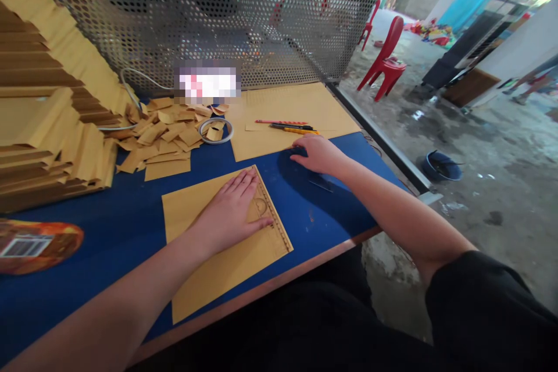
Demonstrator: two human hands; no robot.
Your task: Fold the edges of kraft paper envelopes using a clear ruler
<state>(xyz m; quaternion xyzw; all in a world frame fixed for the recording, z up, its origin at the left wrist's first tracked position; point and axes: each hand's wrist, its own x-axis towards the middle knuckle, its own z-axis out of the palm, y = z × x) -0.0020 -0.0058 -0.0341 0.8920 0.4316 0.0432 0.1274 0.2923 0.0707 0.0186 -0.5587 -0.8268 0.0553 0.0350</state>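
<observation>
My left hand [233, 212] lies flat, fingers stretched out, on a brown paper sheet [209, 270] and presses on a clear ruler [272, 218] along the sheet's right edge. My right hand [316, 153] rests palm down on the blue table [108, 221], fingers curled at the edge of a larger brown sheet [288, 107]. What lies under its fingertips is hidden. A red pen [281, 122] and a yellow-black cutter [294, 128] lie on that larger sheet, just beyond my right hand.
A pile of brown paper scraps [161, 136] and a tape roll [215, 129] sit mid-table. Stacks of folded brown paper [43, 128] fill the left. A perforated metal screen [244, 17] stands behind. Red plastic chairs [386, 61] and a dark bowl [440, 165] are on the floor at right.
</observation>
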